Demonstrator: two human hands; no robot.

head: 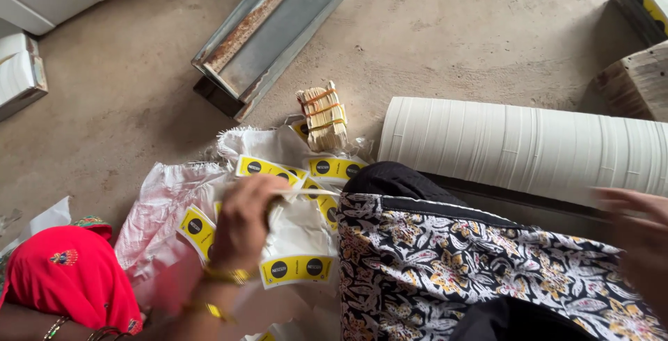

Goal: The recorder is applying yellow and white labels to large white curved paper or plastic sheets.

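At the far left lies a red embroidered cloth (pixel 69 282) on the concrete floor (pixel 125 83). Just right of it, the left hand (pixel 243 219) is curled shut, pinching the upper edge of a white paper sheet with a yellow band (pixel 296 243), which rests on a heap of like sheets over a white woven sack (pixel 156 205). Behind the heap stands a bundle of flat wooden sticks (pixel 325 115) bound with rubber bands. A floral-print garment (pixel 473 264) covers the knee in the middle. At the far right, the right hand (pixel 640 233) is blurred; its fingers seem spread and empty, just before a long row of stacked white paper cups (pixel 522 143).
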